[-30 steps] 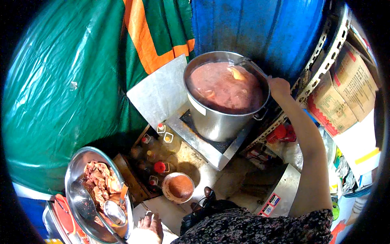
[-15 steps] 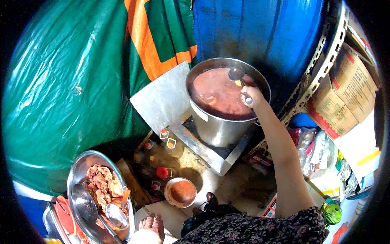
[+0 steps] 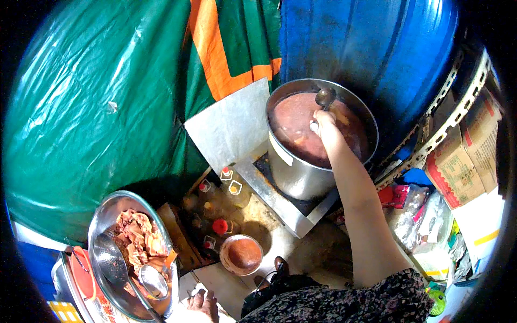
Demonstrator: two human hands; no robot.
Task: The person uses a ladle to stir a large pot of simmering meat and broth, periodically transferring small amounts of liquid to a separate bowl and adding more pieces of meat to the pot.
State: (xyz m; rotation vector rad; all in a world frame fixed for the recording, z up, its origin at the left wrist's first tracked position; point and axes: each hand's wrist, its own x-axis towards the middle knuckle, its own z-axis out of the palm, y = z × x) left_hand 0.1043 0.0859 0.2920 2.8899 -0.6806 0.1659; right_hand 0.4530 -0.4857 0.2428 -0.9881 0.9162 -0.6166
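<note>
My right hand (image 3: 324, 123) is closed round the handle of a ladle (image 3: 325, 97). The ladle's dark bowl is at the far side of a tall steel stockpot (image 3: 298, 177), just over the reddish-brown liquid (image 3: 296, 116). My left hand (image 3: 202, 307) is low in the picture, fingers extended, beside a steel basin (image 3: 98, 215); I see nothing in it. Pieces of cooked meat (image 3: 139, 231) fill the basin. A perforated skimmer (image 3: 111, 261) and a smaller round metal scoop (image 3: 153, 281) rest on the meat.
The pot stands on a low metal stove (image 3: 299, 223) with an upright metal sheet (image 3: 231, 124) behind. Several bottles (image 3: 235, 191) and a bowl of reddish paste (image 3: 244, 254) are on the floor. Green tarpaulin (image 3: 97, 124) hangs left, blue sheeting (image 3: 366, 43) behind; cardboard boxes (image 3: 463, 167) stand right.
My right hand and the ladle have shifted across the pot, the hand now nearer its middle. The whole view has moved slightly. My left hand stays by the basin.
</note>
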